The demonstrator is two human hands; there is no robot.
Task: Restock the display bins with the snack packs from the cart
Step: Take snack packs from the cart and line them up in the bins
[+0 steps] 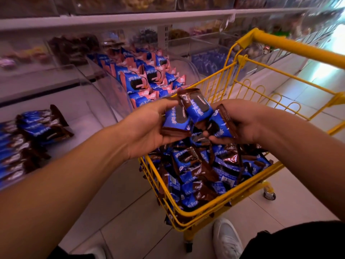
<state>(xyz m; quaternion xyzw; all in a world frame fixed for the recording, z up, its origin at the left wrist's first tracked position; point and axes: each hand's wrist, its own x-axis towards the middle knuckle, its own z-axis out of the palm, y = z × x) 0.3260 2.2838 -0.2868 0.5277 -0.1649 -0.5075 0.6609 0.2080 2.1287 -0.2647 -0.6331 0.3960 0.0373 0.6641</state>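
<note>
A yellow wire cart (pixel 188 212) stands in front of me, filled with several blue-and-brown snack packs (pixel 196 165). My left hand (pixel 147 126) grips blue-and-brown packs (pixel 175 118) above the cart's near left corner. My right hand (pixel 240 122) is shut on another such pack (pixel 220 126) just to the right. A further pack (pixel 196 105) is wedged between both hands. At the left, a clear display bin (pixel 89 116) holds a row of the same blue-and-brown packs (pixel 31 131).
A neighbouring clear bin (pixel 123 86) holds blue-and-pink packs (pixel 145 79). Shelves with more clear bins run above and to the right. The cart's yellow handle (pixel 298 45) is at the far side. My white shoe (pixel 227 240) is on the tiled floor beside the cart.
</note>
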